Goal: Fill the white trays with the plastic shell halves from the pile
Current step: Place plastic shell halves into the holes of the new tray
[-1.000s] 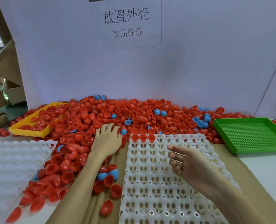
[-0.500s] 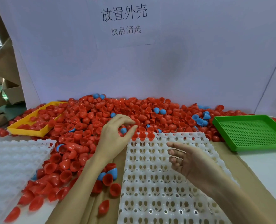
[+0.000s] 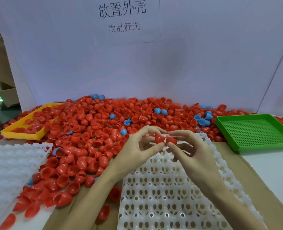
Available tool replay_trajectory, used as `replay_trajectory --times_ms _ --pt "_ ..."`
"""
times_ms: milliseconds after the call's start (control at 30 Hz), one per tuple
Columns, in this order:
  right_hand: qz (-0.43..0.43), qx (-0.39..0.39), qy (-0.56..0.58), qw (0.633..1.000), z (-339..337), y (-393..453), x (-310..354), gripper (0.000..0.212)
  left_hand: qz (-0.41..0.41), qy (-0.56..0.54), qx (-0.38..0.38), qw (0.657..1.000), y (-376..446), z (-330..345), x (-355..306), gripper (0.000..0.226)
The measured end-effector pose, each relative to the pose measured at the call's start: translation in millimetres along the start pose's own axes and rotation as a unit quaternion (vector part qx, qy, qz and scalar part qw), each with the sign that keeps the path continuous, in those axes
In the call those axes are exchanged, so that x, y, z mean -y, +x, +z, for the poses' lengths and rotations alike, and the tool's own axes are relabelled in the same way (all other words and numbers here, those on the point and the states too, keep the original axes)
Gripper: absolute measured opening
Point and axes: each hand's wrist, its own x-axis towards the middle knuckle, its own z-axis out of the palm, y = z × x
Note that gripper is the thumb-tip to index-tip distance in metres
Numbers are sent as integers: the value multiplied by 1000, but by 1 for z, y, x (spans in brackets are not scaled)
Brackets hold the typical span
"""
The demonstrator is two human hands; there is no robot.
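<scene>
Head view. We log the left hand (image 3: pixel 137 146), off the pile (image 3: pixel 114 128) where it lay a second ago, now above the white tray (image 3: pixel 162 188), its grip pinching a red shell half (image 3: pixel 159 138). The right hand (image 3: pixel 187 148) has risen to meet it, grip pinching a second red half (image 3: pixel 171 140); the two halves touch. We judge they are being separated; nearly all the tray's pockets in view are unfilled.

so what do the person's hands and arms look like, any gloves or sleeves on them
No gloves: both the left hand and the right hand are bare. The forearms are bare too as far as the frame shows, with no sleeve edge in view. No watch, ring or wristband shows. The fingers are slender, and the nails that show look short and unpainted.
</scene>
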Motion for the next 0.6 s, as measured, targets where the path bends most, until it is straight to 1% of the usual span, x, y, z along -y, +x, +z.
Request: replay_trajectory --times_ms 133,267,400,500,533,600 --pt "-32 -12 -52 998 -2 2 -4 45 -6 6 -51 999 2 2 2 40" --pt "-69 0 -83 994 -2 2 -6 49 11 34 -65 997 1 4 7 40" --pt "-87 4 -94 992 -2 2 -6 48 6 41 -67 997 2 3 8 38" --pt "-104 -6 -91 990 0 1 -5 39 -17 32 -41 999 1 1 9 23" --pt "-104 -10 -87 991 0 1 -5 34 -34 15 -21 999 0 2 10 21" --pt "-95 -12 -62 993 2 -1 -5 28 -82 -55 14 995 0 6 11 26"
